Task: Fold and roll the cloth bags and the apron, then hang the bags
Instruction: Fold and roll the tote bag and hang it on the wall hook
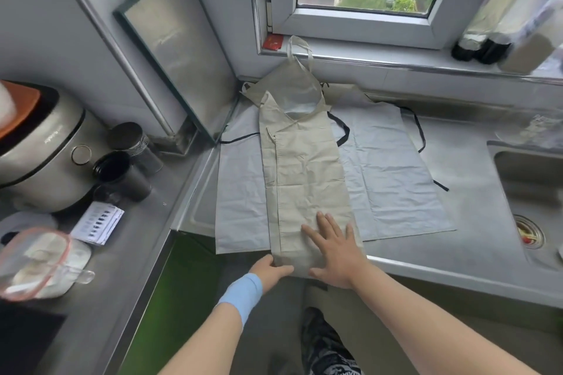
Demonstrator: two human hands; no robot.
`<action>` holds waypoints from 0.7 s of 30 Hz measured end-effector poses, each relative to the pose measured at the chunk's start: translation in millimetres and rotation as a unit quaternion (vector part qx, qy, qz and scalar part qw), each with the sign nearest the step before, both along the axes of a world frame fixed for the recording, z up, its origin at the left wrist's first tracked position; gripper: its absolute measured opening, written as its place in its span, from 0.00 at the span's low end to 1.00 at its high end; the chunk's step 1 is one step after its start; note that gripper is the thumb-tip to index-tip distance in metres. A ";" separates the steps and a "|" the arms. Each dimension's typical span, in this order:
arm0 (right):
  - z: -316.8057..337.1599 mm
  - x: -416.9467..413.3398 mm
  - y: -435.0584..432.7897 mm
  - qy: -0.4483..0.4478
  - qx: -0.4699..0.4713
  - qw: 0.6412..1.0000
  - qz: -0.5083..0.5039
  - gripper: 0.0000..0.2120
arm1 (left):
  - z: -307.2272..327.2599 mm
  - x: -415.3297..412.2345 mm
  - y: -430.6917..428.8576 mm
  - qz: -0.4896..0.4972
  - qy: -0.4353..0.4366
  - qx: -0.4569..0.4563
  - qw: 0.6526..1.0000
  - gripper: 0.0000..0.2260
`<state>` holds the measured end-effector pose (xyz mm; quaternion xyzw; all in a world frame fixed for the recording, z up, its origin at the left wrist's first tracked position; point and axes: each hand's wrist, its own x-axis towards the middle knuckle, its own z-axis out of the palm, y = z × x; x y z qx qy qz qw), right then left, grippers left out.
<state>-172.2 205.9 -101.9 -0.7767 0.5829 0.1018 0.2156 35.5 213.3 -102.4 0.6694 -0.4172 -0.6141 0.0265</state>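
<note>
Student: Parts hidden or hard to make out?

Tutor: The fingers of the left hand [269,269] pass out of sight under the near end of the cloth bag [307,179]. Only the thumb shows, laid along that edge. The bag covers the middle of the apron [390,167]. A second bag [251,91] shows only as corners at the far end. The sink [530,173] is cut off by the right edge. The container [33,262] at lower left and the bottles [481,46] on the window ledge [380,59] are blurred.

Student: Appearance and place of the bag?

Tutor: It is beige and creased, folded lengthwise into a long narrow strip. It lies flat on the pale grey apron, which is spread on the steel surface [457,240]. Its near end reaches the front edge, and its handles rise against the window ledge. The apron's dark ties trail out to either side.

Student: State of each grip?

Tutor: The left grip pinches the bag's near end, thumb above. The right hand [333,253] lies flat on the strip just beside it, fingers straight and spread, holding nothing.
</note>
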 end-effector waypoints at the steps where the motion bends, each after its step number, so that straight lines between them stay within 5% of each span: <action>1: -0.6 -2.6 5.4 -0.004 -0.005 1.000 0.014 0.52 | -0.1 0.1 3.0 0.004 0.013 -0.020 1.000 0.17; 4: 1.9 -7.1 17.6 -0.006 -0.028 0.998 0.047 0.61 | 10.0 1.9 2.6 0.026 0.048 -0.035 0.998 0.10; 7: 10.3 -3.7 21.3 0.017 -0.043 0.998 0.052 0.65 | 31.7 2.9 -6.2 0.094 0.176 0.054 0.978 0.10; 10: 25.2 -0.1 13.5 0.020 -0.046 0.999 0.007 0.52 | 51.2 6.8 -21.1 0.093 0.236 0.079 0.964 0.12; 12: 42.2 -2.0 0.4 -0.013 -0.079 0.996 -0.034 0.29 | 65.4 12.1 -33.2 0.058 0.215 0.081 0.971 0.14; 14: 67.8 -2.3 -17.9 -0.009 -0.091 0.995 -0.049 0.10 | 80.9 14.4 -47.5 0.005 0.089 0.030 0.996 0.20; 16: 95.6 -0.5 -37.4 0.025 -0.048 0.998 -0.019 0.08 | 98.9 14.3 -61.1 -0.078 -0.110 -0.114 0.984 0.27; 17: 107.6 1.7 -46.2 0.031 -0.013 0.999 -0.003 0.08 | 110.2 11.6 -66.0 -0.116 -0.137 -0.180 0.967 0.30; 20: 146.3 9.9 -64.6 0.027 0.094 0.995 0.028 0.10 | 146.6 -4.2 -72.2 -0.266 -0.018 -0.152 0.952 0.30; 21: 159.7 11.7 -69.9 0.026 0.129 0.991 0.028 0.10 | 156.3 -8.4 -72.6 -0.334 -0.039 -0.127 0.933 0.29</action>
